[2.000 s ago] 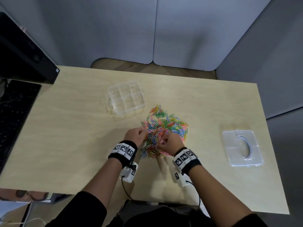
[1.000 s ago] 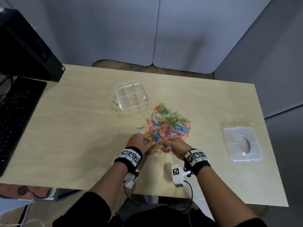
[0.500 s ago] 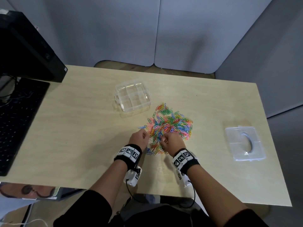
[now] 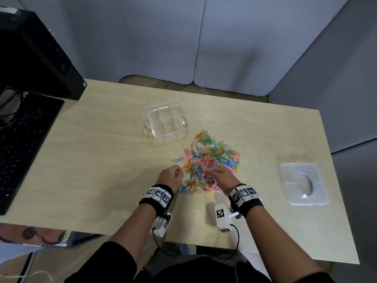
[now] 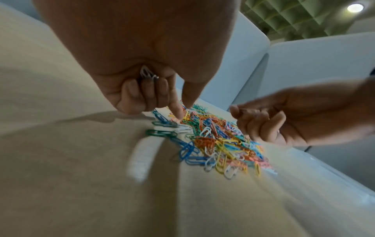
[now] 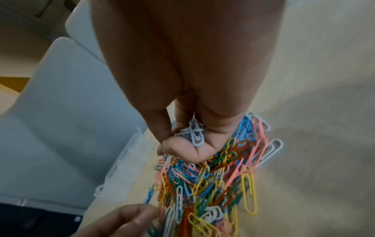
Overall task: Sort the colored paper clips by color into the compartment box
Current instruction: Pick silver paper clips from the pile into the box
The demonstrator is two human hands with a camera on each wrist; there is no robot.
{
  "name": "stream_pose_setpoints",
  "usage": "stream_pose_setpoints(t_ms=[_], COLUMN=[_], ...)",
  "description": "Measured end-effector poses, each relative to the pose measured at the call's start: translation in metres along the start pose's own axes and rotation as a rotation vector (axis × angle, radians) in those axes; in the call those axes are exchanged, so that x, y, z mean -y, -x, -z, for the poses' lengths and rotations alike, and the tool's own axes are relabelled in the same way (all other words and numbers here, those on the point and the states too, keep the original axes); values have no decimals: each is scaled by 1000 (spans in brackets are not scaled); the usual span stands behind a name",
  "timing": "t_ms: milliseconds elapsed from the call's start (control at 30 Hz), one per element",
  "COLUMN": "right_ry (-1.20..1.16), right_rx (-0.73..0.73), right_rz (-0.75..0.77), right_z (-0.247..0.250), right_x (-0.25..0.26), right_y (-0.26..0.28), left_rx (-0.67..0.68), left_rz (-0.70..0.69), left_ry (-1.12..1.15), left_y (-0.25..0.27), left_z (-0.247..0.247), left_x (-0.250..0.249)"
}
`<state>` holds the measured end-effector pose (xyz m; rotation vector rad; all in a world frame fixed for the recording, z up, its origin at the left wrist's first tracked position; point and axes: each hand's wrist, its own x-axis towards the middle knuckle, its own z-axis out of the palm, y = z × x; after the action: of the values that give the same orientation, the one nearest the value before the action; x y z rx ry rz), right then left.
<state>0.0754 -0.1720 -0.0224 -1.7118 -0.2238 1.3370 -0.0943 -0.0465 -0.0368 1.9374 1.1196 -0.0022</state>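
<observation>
I see even overhead light; a ceiling lamp [image 5: 355, 7] glows far right. Soft shadows lie under both wrists on the table [image 4: 102, 160]. Wrist views blur and bend at the edges.

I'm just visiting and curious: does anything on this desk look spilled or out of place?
Only the clips: they lie in one mixed heap on the desk, a few strays at its left edge. The box looks empty, its lid set apart on the right. Nothing looks damaged.
</observation>
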Motion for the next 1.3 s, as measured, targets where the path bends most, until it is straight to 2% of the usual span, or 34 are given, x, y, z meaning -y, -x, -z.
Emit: stream_pose_setpoints(t_ms=[100,167,267,367,467,667,800,867,933,1000,1067,1133,1300], right_ry=[-118,-14,418,865,1107,1231,1275,1183,980,654,290,76,-141], right_rx=[59,96,81,34,55,49,43,14,-68,-110,-45,32,214], right_rz=[-59,-48,148,353,442,548,612,611,557,405,197,57,-45], right_z=[-7,-11,-20,-31,-39,-33,-26,-21,-15,-4,7,15,26], right_x=[5,7,7,10,12,6,-9,-10,-11,-11,-12,-6,30], right_y=[4,5,1,-11,-20,-19,-17,-14,-10,-9,-7,-5,-9], left_rx=[13,-5,0,61,107,68,35,28,44,80,118,141,91], left_rz=[-37,-42,-36,-32,-40,-106,-102,-68,-35,-4,30,65,22], left_ry=[-94,-144,-178,-227,-262,-256,-136,-74,-22,-18,-4,32,43], left_y=[2,1,0,-3,-5,-1,1,2,2,1,-1,-2,-2], left_z=[-1,-3,-3,-1,0,-1,3,3,5,8,10,10,22], left_x=[0,1,-2,-4,-6,0,3,5,5,1,-2,-5,-34])
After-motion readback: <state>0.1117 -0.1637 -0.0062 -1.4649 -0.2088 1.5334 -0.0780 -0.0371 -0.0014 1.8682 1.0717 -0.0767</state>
